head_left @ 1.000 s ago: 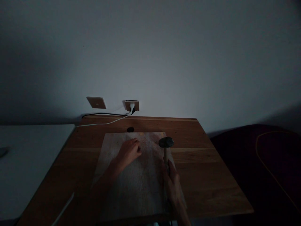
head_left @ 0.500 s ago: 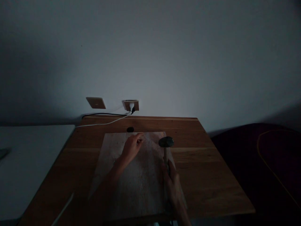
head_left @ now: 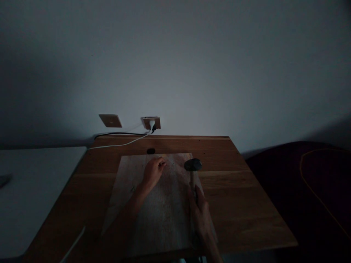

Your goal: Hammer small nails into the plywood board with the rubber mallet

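Note:
A pale worn board (head_left: 161,215) lies on a brown wooden table (head_left: 241,197) in dim light. My left hand (head_left: 153,171) rests on the board's far part, fingers pinched together at something too small to make out. My right hand (head_left: 201,213) is wrapped round the wooden handle of a hammer (head_left: 193,166), whose dark head hovers over the board's far right corner.
A small dark round object (head_left: 150,151) lies beyond the board. Two wall plates (head_left: 110,120) sit behind the table, with a white plug (head_left: 151,124) and cables trailing left. A white surface (head_left: 33,186) adjoins the table's left side. A dark seat (head_left: 309,190) is on the right.
My left hand has slid forward along the board and drawn its fingers into a pinch. The right hand and hammer have barely moved.

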The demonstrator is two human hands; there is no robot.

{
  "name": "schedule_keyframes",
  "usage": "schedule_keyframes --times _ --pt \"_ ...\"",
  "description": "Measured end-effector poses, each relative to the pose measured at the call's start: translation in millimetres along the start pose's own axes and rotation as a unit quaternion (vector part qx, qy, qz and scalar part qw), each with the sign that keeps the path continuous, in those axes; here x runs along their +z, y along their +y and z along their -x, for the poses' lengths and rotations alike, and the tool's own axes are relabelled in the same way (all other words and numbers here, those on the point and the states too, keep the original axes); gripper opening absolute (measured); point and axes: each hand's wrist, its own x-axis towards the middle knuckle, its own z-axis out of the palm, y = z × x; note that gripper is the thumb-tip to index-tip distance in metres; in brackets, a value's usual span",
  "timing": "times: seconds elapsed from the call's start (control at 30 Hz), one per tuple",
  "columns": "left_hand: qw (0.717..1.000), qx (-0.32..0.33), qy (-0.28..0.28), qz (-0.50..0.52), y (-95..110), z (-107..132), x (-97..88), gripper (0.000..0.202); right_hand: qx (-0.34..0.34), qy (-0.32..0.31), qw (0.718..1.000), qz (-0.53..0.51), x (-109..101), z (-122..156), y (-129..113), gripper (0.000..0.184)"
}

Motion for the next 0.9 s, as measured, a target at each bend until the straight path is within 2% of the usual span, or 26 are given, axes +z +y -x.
schedule_keyframes --times 0.43,0.6,0.73,0.9 --pt "0.997 0.061 0.038 -0.021 -7.4 6.4 13.6 0.019 0.029 -0.018 0.999 0.010 -0.5 -0.6 1.4 0.071" --pt "0.994 0.089 0.055 -0.013 -8.6 7.5 19.3 0.021 0.016 -0.017 1.000 0.011 -0.2 -0.9 3.5 0.066" --pt "0.994 0.096 0.056 0.016 -8.2 7.9 24.7 0.021 0.000 -0.012 1.000 0.001 0.6 -2.0 6.5 0.060" --pt "0.992 0.085 0.056 0.072 -8.3 7.2 26.6 0.016 0.013 -0.012 1.000 -0.001 0.0 -1.6 8.3 0.063"
